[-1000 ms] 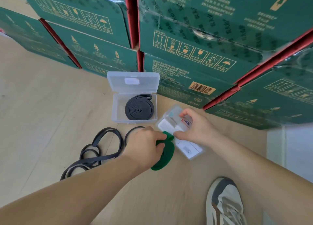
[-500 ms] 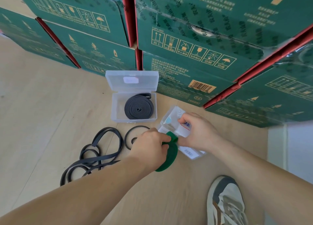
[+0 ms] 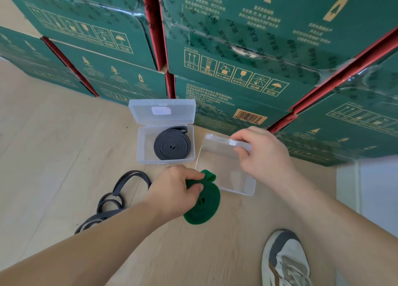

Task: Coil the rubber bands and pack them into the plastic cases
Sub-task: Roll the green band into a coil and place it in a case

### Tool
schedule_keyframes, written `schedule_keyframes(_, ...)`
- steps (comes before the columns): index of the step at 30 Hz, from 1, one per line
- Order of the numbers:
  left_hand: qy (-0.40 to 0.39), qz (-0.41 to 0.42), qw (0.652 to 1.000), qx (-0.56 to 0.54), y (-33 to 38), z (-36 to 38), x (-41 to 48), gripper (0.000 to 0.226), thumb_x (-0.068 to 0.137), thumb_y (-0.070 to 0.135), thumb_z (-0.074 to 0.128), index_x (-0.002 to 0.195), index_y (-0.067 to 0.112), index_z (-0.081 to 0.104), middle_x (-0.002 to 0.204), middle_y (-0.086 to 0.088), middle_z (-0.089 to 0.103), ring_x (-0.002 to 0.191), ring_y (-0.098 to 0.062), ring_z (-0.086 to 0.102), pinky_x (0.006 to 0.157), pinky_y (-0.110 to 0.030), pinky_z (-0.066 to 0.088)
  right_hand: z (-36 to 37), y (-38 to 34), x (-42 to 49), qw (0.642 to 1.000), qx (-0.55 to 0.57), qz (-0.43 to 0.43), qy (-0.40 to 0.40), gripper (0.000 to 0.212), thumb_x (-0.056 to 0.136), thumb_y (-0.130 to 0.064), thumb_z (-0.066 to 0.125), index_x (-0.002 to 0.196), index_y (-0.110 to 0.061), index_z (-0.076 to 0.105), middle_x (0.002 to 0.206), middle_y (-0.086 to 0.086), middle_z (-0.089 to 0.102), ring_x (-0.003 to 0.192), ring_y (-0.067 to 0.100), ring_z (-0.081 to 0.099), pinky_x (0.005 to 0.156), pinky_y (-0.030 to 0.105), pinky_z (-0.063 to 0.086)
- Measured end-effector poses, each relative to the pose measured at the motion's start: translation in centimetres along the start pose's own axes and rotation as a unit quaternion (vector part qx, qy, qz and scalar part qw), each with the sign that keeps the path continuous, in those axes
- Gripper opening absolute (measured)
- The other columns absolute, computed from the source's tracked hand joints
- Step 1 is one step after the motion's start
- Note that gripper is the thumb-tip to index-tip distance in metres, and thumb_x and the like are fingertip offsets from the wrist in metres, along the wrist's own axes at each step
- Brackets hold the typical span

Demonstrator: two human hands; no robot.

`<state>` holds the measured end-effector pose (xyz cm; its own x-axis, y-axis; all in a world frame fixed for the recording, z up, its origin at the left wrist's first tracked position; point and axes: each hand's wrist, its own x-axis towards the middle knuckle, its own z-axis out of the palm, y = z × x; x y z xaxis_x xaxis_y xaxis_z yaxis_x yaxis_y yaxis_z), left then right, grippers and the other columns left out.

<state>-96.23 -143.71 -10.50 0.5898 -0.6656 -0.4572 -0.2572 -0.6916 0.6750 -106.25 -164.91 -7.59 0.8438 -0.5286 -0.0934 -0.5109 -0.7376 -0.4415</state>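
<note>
On the wooden floor, the right hand pinches an empty case's lid (raised). The left hand grips a coiled green band beside it.

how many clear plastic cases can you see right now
2. One open plastic case sits by the green cartons, holding a coiled grey band. The second case is right of it, its lid held up by the right hand. Others may lie outside the view.
</note>
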Motion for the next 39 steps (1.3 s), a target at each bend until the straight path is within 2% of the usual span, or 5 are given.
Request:
schedule_keyframes(8, 0.045, 0.036, 0.997, -0.05, 2.0, 0.8, 1.7, 0.027, 0.091, 0.027, 0.073, 0.117, 0.034, 0.076, 0.106, 0.013, 0.068, 0.098, -0.011, 0.063, 0.085, -0.022, 0.052, 0.3, 0.5, 1.2, 0.996, -0.022, -0.086, 0.012, 0.026, 0.095, -0.012, 0.064, 0.114, -0.025, 0.076, 0.1, -0.005, 0.066, 0.101, 0.026, 0.058, 0.078, 0.043, 0.054)
schedule_keyframes(15, 0.06, 0.099, 0.993, -0.036, 4.3, 2.1, 3.8, 0.028, 0.094, 0.02, 0.069, 0.12, 0.029, 0.076, 0.114, 0.005, 0.071, 0.107, -0.016, 0.064, 0.096, -0.034, 0.054, -0.2, -0.1, 2.9, 0.976, -0.137, -0.094, 0.14, 0.015, 0.087, -0.028, 0.077, 0.099, -0.02, 0.072, 0.083, 0.001, 0.059, 0.078, 0.03, 0.059, 0.067, 0.036, 0.041)
schedule_keyframes(22, 0.107, 0.131, 0.985, -0.027, 5.1, 2.4, 6.1, 0.028, 0.092, 0.012, 0.07, 0.116, 0.024, 0.077, 0.113, 0.003, 0.072, 0.104, -0.021, 0.066, 0.095, -0.037, 0.055, 0.9, 2.1, -1.7, 0.988, 0.106, 0.046, 0.103, 0.008, 0.098, -0.029, 0.061, 0.105, -0.026, 0.062, 0.094, -0.012, 0.061, 0.078, 0.009, 0.057, 0.067, 0.032, 0.05)
schedule_keyframes(28, 0.062, 0.108, 0.991, -0.04, 4.0, 4.7, 5.9, 0.03, 0.094, 0.009, 0.068, 0.118, 0.024, 0.076, 0.12, 0.005, 0.071, 0.111, -0.017, 0.065, 0.101, -0.034, 0.053, 3.7, 4.6, -4.0, 0.935, 0.269, 0.23, 0.016, 0.018, 0.094, -0.032, 0.069, 0.112, -0.031, 0.063, 0.103, -0.012, 0.068, 0.085, 0.017, 0.067, 0.078, 0.037, 0.058)
schedule_keyframes(39, -0.04, 0.058, 0.996, -0.05, 4.6, 7.8, 5.1, 0.031, 0.099, 0.015, 0.061, 0.123, 0.033, 0.068, 0.116, 0.01, 0.073, 0.107, -0.013, 0.065, 0.094, -0.025, 0.053, 5.2, 6.1, -5.9, 0.913, 0.354, 0.195, -0.055, 0.03, 0.094, -0.014, 0.072, 0.104, -0.041, 0.062, 0.098, 0.003, 0.071, 0.068, 0.007, 0.063, 0.061, 0.019, 0.052)
